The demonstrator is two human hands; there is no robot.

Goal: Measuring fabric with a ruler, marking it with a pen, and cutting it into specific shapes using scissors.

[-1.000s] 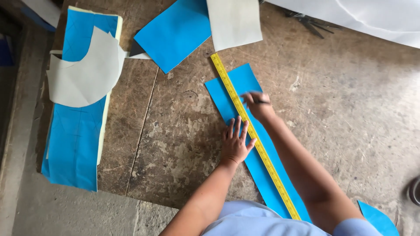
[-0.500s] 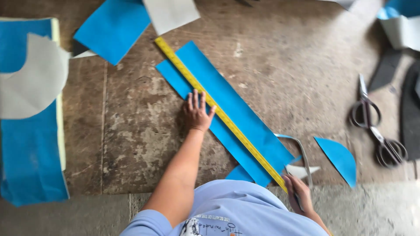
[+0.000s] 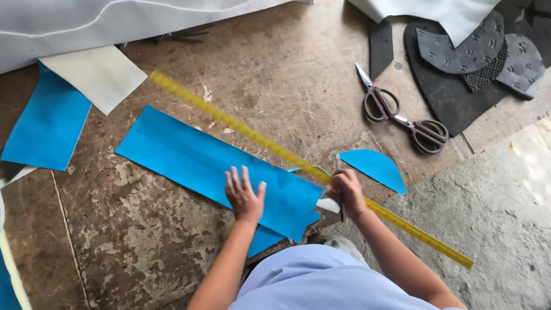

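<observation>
Left hand (image 3: 244, 196) is lying flat, fingers spread, pressing the long blue strip (image 3: 212, 163) onto the worn board (image 3: 115, 229); right hand (image 3: 346, 192) is gripping scissors (image 3: 334, 195) plus the yellow ruler (image 3: 298, 163) slanting across the strip's right end

No packages, labels, signs or screens visible.

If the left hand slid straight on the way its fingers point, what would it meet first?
Left hand lies flat on the long blue sheet, fingers pointing up-frame. It would probably cross that sheet, then meet the yellow measuring tape, which may sit slightly raised.
</observation>
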